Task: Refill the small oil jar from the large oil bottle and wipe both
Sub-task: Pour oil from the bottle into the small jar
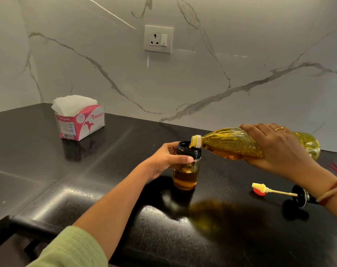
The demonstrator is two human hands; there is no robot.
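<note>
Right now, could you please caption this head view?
Right hand pours oil bottle into small jar gripped by left hand.

The right hand [277, 149] grips the large oil bottle [233, 143] tilted, its mouth over the small oil jar [186, 168]. The left hand [163, 160] holds the jar upright on the black desk [106, 170]. A tissue box [80, 120] stands well left of the jar.

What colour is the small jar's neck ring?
Black. The neck ring shows best in the head view.
</note>
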